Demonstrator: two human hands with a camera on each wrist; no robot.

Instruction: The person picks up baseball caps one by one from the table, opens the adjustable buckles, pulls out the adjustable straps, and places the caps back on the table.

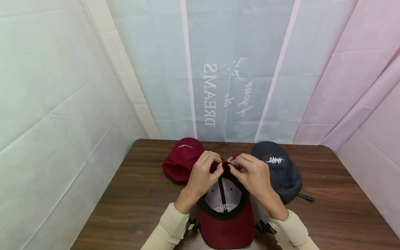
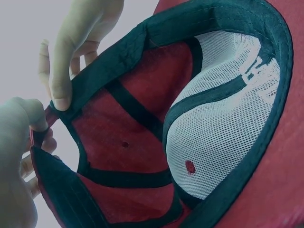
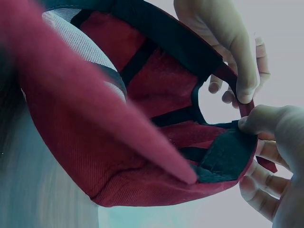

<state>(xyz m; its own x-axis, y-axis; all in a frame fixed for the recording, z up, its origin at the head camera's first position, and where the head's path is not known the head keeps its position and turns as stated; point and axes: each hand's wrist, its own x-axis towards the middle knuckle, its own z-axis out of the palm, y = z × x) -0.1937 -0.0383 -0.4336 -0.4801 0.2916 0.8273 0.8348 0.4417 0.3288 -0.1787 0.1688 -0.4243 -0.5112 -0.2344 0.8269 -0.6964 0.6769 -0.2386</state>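
One red cap, frame's lower centre; left hand and right hand pinch its strap; likely light, soft; best held there.

Caps: 3 — dark-red cap at bottom centre, red cap left of centre, dark-grey cap right of centre; hands: 2 — left hand, right hand, lower middle; cream sleeves: 2, bottom edge; black wrist devices: 2; counter: 1, lower half
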